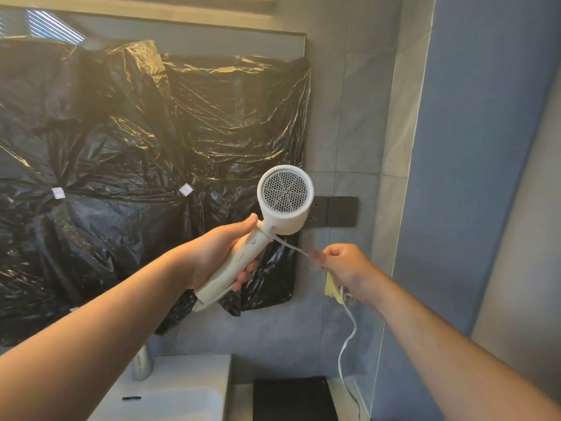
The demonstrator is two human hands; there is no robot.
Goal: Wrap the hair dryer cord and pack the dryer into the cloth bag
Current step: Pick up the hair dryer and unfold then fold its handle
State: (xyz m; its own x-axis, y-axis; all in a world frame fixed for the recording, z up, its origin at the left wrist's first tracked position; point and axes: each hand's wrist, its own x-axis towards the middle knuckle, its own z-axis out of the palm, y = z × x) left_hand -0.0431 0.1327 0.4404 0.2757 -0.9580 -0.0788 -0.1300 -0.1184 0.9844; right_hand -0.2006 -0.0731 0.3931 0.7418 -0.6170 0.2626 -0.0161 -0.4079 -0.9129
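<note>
From the head camera, the only view there is, the work looks barely begun. The left hand (212, 256) is wrapped round the handle of the white hair dryer (285, 199), thumb up by the neck and fingers curled under, so the mesh back of the head stands above the grip and faces the wearer. Out to the right of that grip, the right hand (346, 265) pinches the cord (285, 243) in curled fingers and draws a short stretch taut from the dryer's neck.

One strand seems to run up along the handle from its foot to the neck, under the left fingers. I judge that to be the first turn at most. Below the right hand a yellow tag (329, 287) shows, and a long slack length of cord drops away past the bottom edge, so most of the winding is left to do. I cannot make out the plug.

No cloth bag is plainly in sight. A flat black thing (291, 396) lies far below both hands, and I cannot tell what it is. Packing is not yet started.
</note>
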